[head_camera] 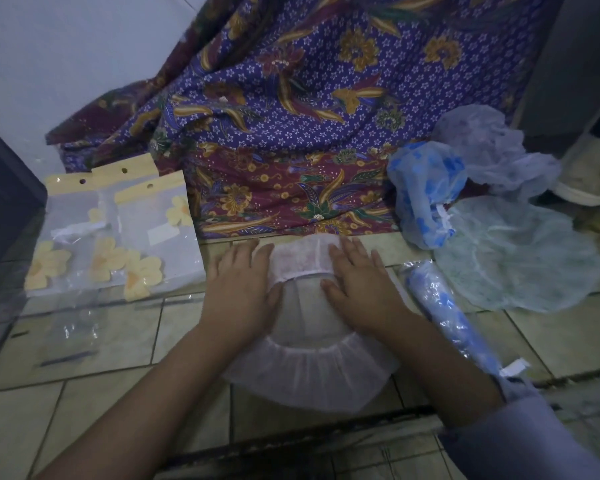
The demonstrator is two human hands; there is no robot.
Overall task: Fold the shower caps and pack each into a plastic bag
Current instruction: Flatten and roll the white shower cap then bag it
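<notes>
On the floor (21, 427) in front of me lies the white cap (309, 368), its far edge folded back toward the middle. I press it flat with both palms: my left hand (239, 289) and right hand (357, 282) lie open on it, fingers straight, gripping nothing. Flowered bags (118, 237) lie to my left. To my right are a blue cap (426, 192), a green cap (520, 258) and a blue roll (444, 317) in plastic. Patterned cloth (291, 116) hangs beyond.
</notes>
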